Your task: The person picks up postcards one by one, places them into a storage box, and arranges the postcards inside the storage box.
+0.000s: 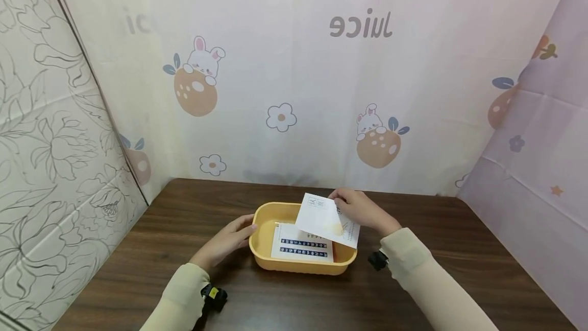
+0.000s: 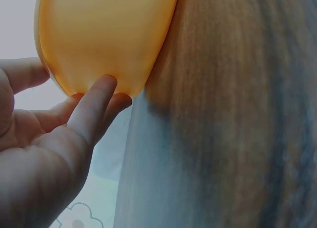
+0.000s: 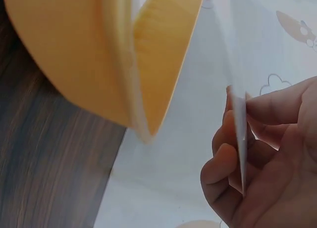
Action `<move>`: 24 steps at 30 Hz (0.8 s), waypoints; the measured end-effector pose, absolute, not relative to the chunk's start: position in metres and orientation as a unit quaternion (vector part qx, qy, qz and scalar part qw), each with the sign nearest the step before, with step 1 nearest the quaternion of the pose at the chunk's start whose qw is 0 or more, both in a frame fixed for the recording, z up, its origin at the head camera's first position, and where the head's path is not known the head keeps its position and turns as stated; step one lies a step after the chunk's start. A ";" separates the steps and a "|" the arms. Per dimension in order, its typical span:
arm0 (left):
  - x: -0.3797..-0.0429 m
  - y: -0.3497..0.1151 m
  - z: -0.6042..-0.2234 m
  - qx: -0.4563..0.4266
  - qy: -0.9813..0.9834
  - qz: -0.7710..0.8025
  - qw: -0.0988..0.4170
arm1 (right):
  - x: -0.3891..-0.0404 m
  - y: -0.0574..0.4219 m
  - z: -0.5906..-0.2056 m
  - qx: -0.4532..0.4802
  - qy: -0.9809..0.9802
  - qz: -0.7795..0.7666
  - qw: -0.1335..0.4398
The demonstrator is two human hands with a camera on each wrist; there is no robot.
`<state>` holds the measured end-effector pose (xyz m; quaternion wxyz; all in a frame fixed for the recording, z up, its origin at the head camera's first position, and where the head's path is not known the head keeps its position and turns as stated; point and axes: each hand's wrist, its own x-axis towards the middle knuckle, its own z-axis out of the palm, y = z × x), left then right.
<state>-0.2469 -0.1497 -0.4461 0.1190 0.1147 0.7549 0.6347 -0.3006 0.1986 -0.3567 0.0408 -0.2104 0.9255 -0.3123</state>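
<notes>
A yellow plastic basin (image 1: pixel 300 266) sits on the table. My left hand (image 1: pixel 233 236) holds its left end, thumb at the rim and fingers against the outer wall (image 2: pixel 124 35). Above the basin's right part, my right hand (image 1: pixel 363 209) pinches a white printed card (image 1: pixel 321 218) between thumb and fingers. Small square marks and a pale yellow patch show on the card, which is tilted and seen edge-on in the right wrist view. Inside the basin lies another white card (image 1: pixel 300 250) with dark blue bands of writing, partly covered by the raised one.
The dark wooden table (image 1: pixel 184 218) reaches back to a patterned curtain (image 1: pixel 294 65) with rabbits and flowers. More hanging fabric stands at the left (image 1: pixel 55 142) and right (image 1: pixel 542 178). Black wrist cameras (image 1: pixel 214 296) are strapped over the sleeves.
</notes>
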 end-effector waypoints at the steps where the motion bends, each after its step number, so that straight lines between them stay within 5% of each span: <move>1: -0.247 -0.150 -0.447 0.117 0.754 0.636 0.119 | -0.301 0.196 -0.356 -0.211 0.927 -0.308 0.040; 24: -0.248 -0.150 -0.447 0.127 0.747 0.640 0.124 | -0.321 0.152 -0.358 -0.275 0.929 -0.215 0.125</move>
